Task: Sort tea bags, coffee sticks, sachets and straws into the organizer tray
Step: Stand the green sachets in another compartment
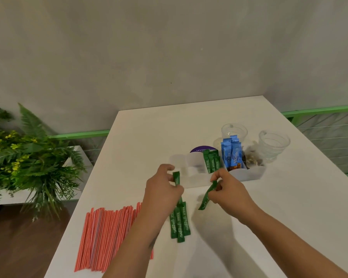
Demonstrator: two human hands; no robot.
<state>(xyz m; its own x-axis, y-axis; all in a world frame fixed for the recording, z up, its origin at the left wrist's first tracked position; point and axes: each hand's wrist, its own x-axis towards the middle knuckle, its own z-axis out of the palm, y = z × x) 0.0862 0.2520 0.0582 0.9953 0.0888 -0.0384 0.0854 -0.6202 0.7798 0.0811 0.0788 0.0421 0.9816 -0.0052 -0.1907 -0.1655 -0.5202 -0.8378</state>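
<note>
While I watch, left hand (162, 189) pinching several green stevia sachets (179, 219), right hand (227, 187) pinching one green sachet (207, 195), organizer tray (247, 174) just beyond, red straws (107, 237) on the surface (149, 133).

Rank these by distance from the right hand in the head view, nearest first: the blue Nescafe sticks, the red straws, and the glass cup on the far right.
From the right hand:
1. Blue Nescafe sticks, standing in the organizer tray just behind the hand.
2. Glass cup, farther back and to the right, past the tray.
3. Red straws, lying across the table on the left, beyond the left hand.
</note>
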